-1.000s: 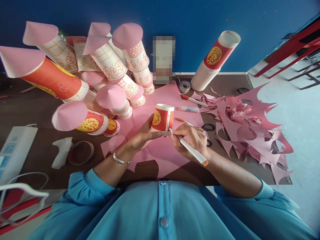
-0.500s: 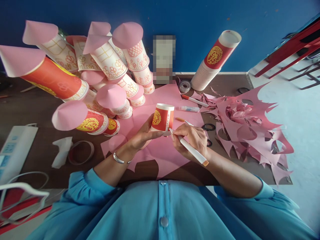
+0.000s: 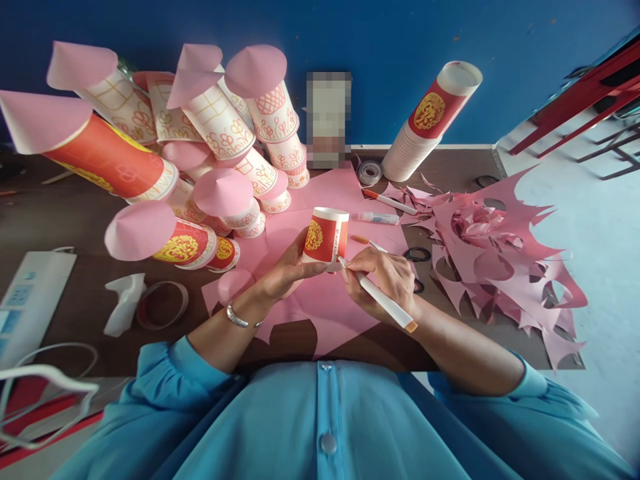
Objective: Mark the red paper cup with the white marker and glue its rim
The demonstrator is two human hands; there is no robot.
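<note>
Pinching a white marker between thumb and fingers of our right hand, we are keeping its tip at the lower right edge of a red-and-white paper cup; whether it is touching, we cannot tell. Our left hand is curling around the cup's left side, thumb lying along the base. We are holding the cup upright, slightly tilted, above pink paper at the centre of the table. Beyond it, a glue stick is lying to the right. Farther out, we are noting pink scraps on the right, stacked cups far right, and cone-topped cup towers far left.
</note>
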